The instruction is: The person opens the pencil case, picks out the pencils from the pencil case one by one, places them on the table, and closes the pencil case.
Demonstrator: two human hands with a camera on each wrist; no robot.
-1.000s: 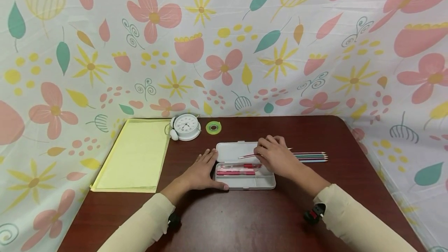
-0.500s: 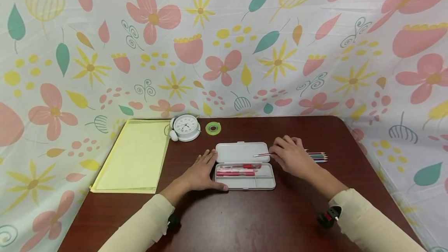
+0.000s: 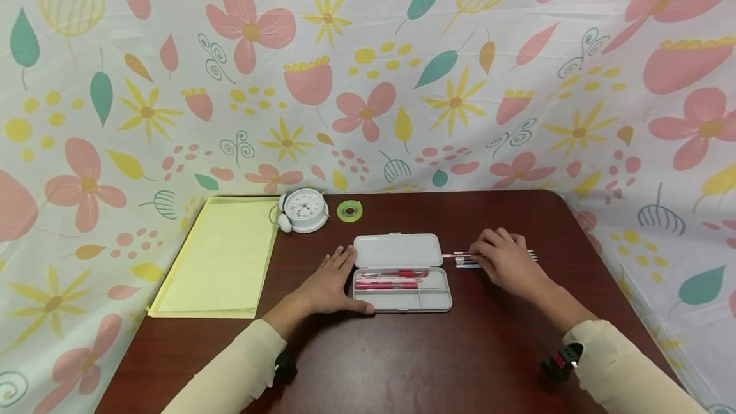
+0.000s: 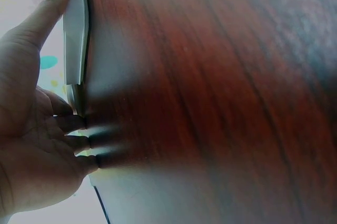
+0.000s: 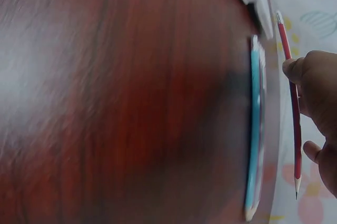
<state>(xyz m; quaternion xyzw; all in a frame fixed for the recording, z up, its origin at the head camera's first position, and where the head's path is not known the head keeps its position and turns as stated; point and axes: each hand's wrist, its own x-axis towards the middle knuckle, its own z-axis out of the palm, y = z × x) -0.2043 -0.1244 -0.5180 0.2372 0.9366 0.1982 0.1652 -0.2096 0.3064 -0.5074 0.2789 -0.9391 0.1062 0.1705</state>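
Note:
A white pencil case (image 3: 398, 251) lies opened flat, its lid folded back. Several red and pink pens (image 3: 386, 285) lie in its long upper compartment. My left hand (image 3: 326, 283) rests against the case's left side with fingers extended, the thumb at the front edge. To the right of the case, my right hand (image 3: 505, 262) pinches a red pencil (image 5: 294, 113) with a pale eraser end and a sharpened tip. In the right wrist view it is held above a row of pencils (image 5: 255, 124), a light blue one nearest. The right hand hides the middle of that row in the head view.
A yellow mesh folder (image 3: 215, 257) lies on the left of the dark wood table (image 3: 414, 363). Behind the case stand a white alarm clock (image 3: 305, 208) and a green tape roll (image 3: 349, 211). A floral cloth (image 3: 368, 82) hangs along the table's back and sides.
My right hand has carried the red pencil rightward, from over the case lid to the pencils on the table. The left hand has stayed at the case.

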